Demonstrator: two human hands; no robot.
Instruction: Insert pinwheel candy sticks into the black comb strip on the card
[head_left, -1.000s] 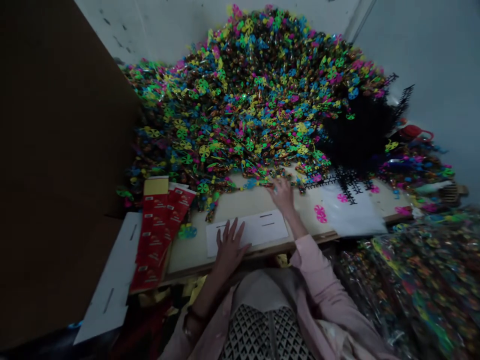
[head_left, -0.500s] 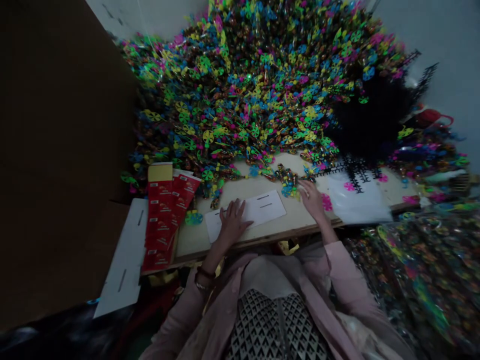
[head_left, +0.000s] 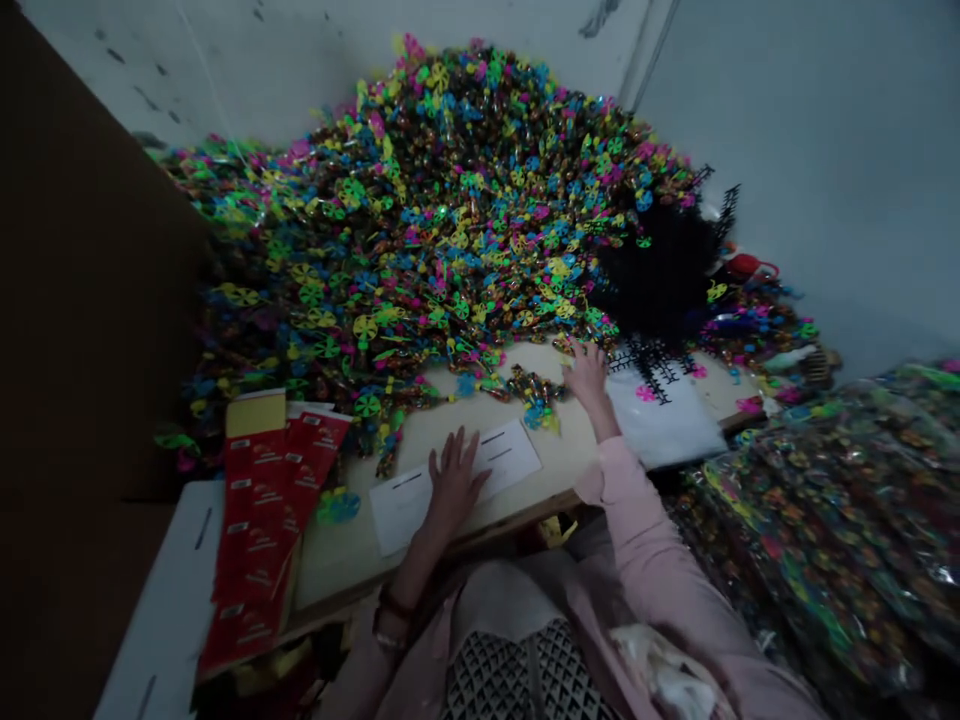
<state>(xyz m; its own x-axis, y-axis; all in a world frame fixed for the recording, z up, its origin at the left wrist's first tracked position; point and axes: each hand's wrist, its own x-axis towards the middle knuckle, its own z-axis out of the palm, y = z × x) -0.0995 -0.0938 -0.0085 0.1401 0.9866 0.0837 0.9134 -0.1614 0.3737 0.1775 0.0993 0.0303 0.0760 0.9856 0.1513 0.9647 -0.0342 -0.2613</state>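
My left hand (head_left: 454, 485) lies with fingers spread on a white card (head_left: 512, 458) that has dark slots in it. At the near edge of a big heap of small colourful plastic toys (head_left: 450, 240) is my right hand (head_left: 589, 380), its fingers apart and slightly bent. Nothing shows clearly in it, though the fingertips are dim against the heap. Just left of that hand, a small cluster of amber toys with blue and yellow parts (head_left: 536, 395) sits on the wooden table (head_left: 442, 425).
Red printed cards (head_left: 259, 530) are stacked at the left, beside another white slotted card (head_left: 172, 580) and a brown box wall (head_left: 82, 330). Black plastic strips (head_left: 660, 270) are piled at the right, above clear plastic bags (head_left: 664, 420). Packed bags of toys (head_left: 840, 510) lie lower right.
My right hand has left the small toy cluster and reached farther forward to the heap's edge. My left hand stays on the white card. The camera view has shifted upward and to the right.
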